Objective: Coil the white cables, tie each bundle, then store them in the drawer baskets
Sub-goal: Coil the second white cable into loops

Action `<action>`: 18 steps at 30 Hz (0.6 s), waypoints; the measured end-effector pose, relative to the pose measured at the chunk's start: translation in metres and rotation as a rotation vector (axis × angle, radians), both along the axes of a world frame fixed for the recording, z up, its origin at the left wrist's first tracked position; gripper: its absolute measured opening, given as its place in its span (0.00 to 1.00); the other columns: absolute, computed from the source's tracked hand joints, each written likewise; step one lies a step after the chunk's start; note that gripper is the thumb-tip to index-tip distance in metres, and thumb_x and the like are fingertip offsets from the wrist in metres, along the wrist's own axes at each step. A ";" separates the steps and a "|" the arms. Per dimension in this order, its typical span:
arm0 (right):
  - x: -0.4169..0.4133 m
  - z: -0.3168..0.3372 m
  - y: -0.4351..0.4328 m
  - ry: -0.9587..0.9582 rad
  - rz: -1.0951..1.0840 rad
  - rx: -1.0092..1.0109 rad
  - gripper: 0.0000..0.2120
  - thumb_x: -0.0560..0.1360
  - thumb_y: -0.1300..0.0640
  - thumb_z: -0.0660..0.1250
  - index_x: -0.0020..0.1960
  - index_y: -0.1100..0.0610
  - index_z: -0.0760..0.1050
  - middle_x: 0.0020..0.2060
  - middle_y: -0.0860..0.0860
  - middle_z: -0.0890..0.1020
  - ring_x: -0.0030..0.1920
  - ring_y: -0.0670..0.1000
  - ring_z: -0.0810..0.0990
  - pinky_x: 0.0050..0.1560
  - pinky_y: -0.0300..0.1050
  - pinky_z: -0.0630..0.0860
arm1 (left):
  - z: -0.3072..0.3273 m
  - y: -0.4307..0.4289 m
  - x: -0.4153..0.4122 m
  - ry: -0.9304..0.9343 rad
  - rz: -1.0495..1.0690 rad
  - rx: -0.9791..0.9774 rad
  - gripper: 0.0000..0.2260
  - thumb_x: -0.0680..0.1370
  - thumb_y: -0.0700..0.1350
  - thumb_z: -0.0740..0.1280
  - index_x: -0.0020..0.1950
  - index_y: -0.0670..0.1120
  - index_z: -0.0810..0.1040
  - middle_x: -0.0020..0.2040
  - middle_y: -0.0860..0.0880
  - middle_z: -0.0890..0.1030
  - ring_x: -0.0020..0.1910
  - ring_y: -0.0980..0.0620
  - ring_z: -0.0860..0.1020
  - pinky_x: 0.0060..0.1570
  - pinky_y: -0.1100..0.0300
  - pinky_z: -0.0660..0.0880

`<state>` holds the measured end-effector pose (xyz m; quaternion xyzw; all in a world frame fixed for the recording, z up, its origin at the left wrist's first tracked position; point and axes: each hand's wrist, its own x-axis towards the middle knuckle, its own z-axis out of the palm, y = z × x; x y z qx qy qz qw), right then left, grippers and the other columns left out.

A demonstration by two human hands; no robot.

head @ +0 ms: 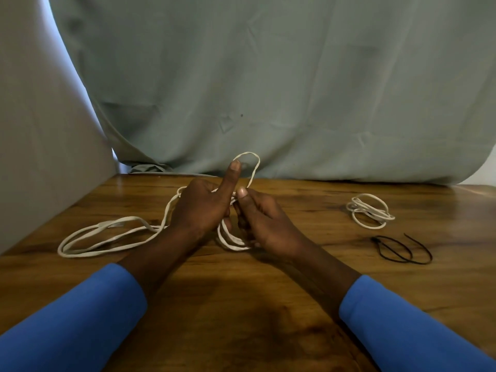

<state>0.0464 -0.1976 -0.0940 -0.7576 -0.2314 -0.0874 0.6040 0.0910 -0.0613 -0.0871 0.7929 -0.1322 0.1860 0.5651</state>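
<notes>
1. White cable: round, smooth plastic jacket, limp; part-coiled at table centre, slack tail in long loops to left
2. Left hand: fingers curled round gathered turns, prob. to stop coil springing; one digit raised straight, fresh loop arching off its tip
3. Right hand: thumb & fingers pinch strand just beside left, prob. feeding next turn
4. 2nd white bundle: far right, wound; no tie visible
5. Black tie: thin cord, just nearer, within reach
6. Table: glossy brown wood; drawer baskets not in view
</notes>
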 end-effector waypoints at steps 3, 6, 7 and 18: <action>0.004 -0.003 -0.003 -0.027 -0.011 -0.081 0.17 0.87 0.53 0.55 0.47 0.61 0.76 0.26 0.43 0.78 0.26 0.39 0.75 0.32 0.34 0.71 | 0.000 0.001 0.003 -0.022 0.044 0.040 0.37 0.74 0.77 0.55 0.22 0.47 0.69 0.21 0.50 0.73 0.21 0.54 0.73 0.33 0.58 0.69; 0.011 -0.011 -0.005 -0.030 -0.016 -0.175 0.14 0.85 0.51 0.60 0.48 0.55 0.80 0.33 0.45 0.81 0.33 0.43 0.79 0.40 0.46 0.74 | 0.002 0.010 0.007 -0.178 0.161 0.111 0.40 0.73 0.79 0.54 0.25 0.44 0.70 0.22 0.49 0.73 0.23 0.49 0.74 0.33 0.51 0.72; 0.013 -0.013 -0.005 -0.010 -0.012 -0.183 0.14 0.85 0.50 0.61 0.45 0.50 0.80 0.32 0.44 0.81 0.33 0.44 0.78 0.41 0.48 0.73 | 0.004 0.013 0.010 -0.238 0.193 0.131 0.40 0.73 0.79 0.54 0.25 0.43 0.70 0.21 0.48 0.73 0.23 0.49 0.74 0.33 0.50 0.73; 0.008 -0.009 0.006 0.155 0.074 0.104 0.20 0.86 0.50 0.56 0.36 0.55 0.68 0.25 0.47 0.68 0.24 0.45 0.64 0.26 0.40 0.62 | 0.009 0.019 0.017 -0.385 0.189 -0.060 0.39 0.74 0.75 0.62 0.26 0.39 0.71 0.22 0.43 0.73 0.24 0.43 0.73 0.30 0.46 0.73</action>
